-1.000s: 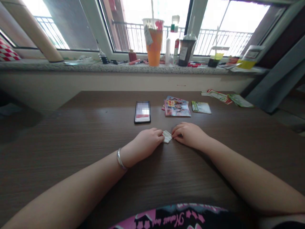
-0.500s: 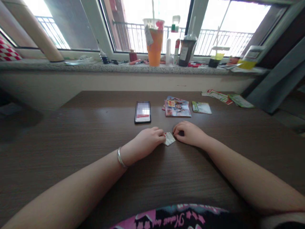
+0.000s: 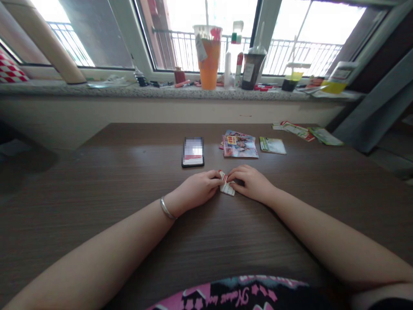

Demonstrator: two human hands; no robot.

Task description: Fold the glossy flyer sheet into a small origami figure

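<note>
A small folded piece of white and red paper [image 3: 226,184] rests on the dark wooden table [image 3: 97,181] between my two hands. My left hand [image 3: 196,189], a silver bangle on its wrist, pinches the paper's left edge with curled fingers. From the other side my right hand [image 3: 250,183] grips the right edge, fingers closed. Both forearms lie on the table. Just beyond the hands lies a black phone [image 3: 192,151], screen up.
Colourful leaflets [image 3: 240,145] and a green card [image 3: 272,145] lie beyond the hands, more flyers [image 3: 295,129] at the far right. On the stone windowsill [image 3: 112,91] stand an orange drink cup [image 3: 208,56], a dark drink cup [image 3: 252,66], bottles and pens. A cardboard tube [image 3: 41,41] leans at left.
Both hands have shifted slightly forward and closer together. The paper now stands more upright and folded, with its red part showing on top.
</note>
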